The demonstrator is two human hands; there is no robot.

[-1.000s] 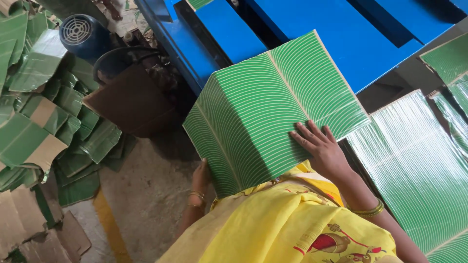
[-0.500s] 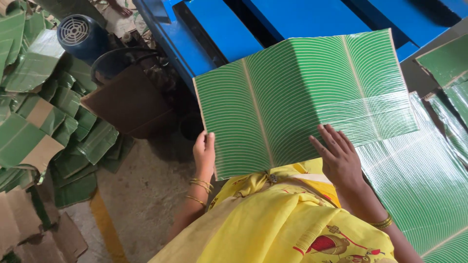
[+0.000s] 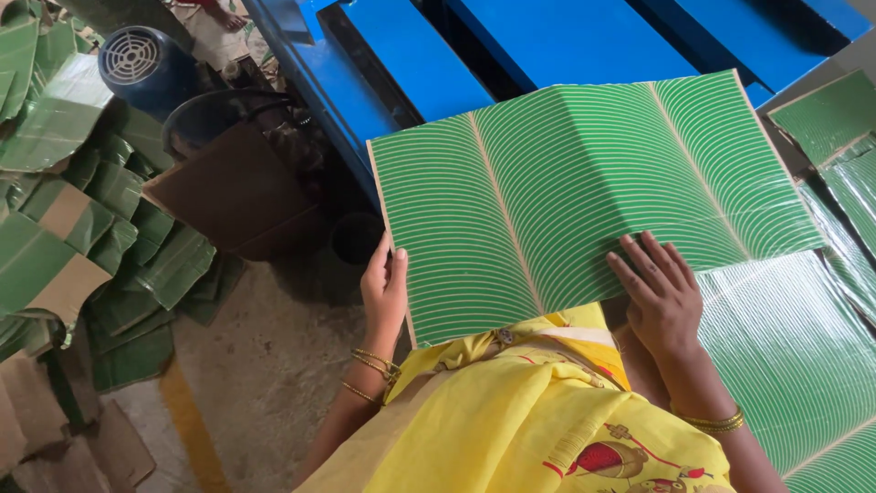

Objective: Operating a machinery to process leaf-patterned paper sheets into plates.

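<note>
A blue metal machine frame (image 3: 584,41) stood ahead, above a bare concrete floor (image 3: 265,365). Green scrap sheets (image 3: 100,228) lay heaped on the floor at the left, beside a brown board (image 3: 237,196). A stack of green striped sheets (image 3: 794,356) lay at the right.

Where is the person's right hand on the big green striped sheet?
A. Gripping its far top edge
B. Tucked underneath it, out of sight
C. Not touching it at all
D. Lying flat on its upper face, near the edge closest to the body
D: the right hand lies palm down with fingers spread on top of the green striped sheet, near its close edge, while the left hand grips the sheet's left edge.
</note>
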